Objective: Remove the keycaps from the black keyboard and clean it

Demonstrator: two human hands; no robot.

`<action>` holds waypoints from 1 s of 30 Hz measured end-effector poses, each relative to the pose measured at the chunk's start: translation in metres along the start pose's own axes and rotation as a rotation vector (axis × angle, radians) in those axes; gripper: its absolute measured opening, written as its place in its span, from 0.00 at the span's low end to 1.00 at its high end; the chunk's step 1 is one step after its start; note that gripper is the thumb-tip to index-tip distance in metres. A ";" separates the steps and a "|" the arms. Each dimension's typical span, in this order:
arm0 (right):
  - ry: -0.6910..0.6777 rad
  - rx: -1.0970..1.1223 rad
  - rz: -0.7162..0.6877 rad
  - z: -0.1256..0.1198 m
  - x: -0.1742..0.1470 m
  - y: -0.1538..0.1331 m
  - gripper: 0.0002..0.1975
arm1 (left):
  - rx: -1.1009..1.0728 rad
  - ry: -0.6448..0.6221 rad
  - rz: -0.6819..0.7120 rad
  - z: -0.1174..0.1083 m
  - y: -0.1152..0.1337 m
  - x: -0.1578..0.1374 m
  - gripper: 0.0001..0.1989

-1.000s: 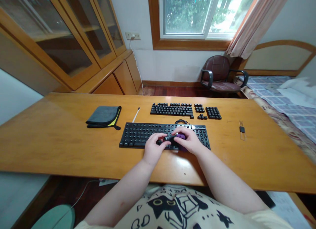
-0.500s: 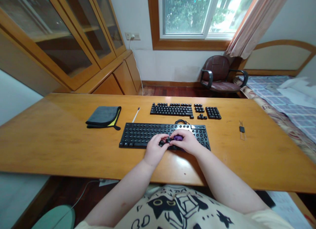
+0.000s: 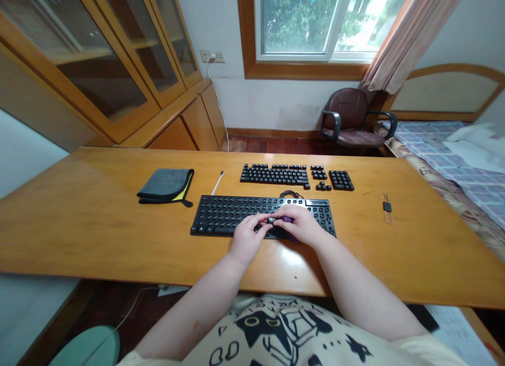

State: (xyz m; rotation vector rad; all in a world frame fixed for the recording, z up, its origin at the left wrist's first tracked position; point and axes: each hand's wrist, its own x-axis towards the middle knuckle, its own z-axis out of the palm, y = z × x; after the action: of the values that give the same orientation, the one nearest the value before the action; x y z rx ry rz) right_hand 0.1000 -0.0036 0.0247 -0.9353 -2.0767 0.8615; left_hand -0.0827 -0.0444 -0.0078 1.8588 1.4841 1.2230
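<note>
A black keyboard point(image 3: 221, 214) with most of its keycaps off lies in front of me on the desk. Above its lower right half my hands meet at the fingertips. My left hand point(image 3: 249, 234) is closed in a pinch on a small black keycap point(image 3: 271, 221). Bunched inside my right hand point(image 3: 300, 225) is a purple cloth point(image 3: 288, 219), mostly hidden by the fingers, and its fingertips press at the same keycap. A few keys still sit along the keyboard's bottom row.
Loose keycaps point(image 3: 274, 175) stand in rows behind the keyboard, with a number block point(image 3: 341, 180) on the right. A folded grey cloth point(image 3: 168, 184) and a small white-handled brush point(image 3: 217, 182) lie left. A wire keycap puller point(image 3: 387, 207) rests right.
The hands have turned the keycap slightly and sit a little higher and closer together. Less of the purple cloth shows between the right fingers.
</note>
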 end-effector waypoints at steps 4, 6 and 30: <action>-0.054 -0.096 0.037 -0.004 0.000 0.001 0.09 | 0.065 -0.041 0.069 -0.003 -0.001 0.002 0.12; -0.091 -0.139 0.082 -0.006 -0.001 0.003 0.08 | 0.100 -0.054 0.102 -0.005 -0.001 0.004 0.12; -0.296 -0.297 0.245 0.003 -0.002 0.001 0.09 | 0.283 -0.096 0.150 -0.006 0.003 0.007 0.10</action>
State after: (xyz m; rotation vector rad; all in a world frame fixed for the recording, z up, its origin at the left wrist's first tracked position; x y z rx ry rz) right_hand 0.0994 -0.0060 0.0219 -1.3079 -2.4250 0.8721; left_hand -0.0863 -0.0394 -0.0001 2.2162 1.5535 1.0123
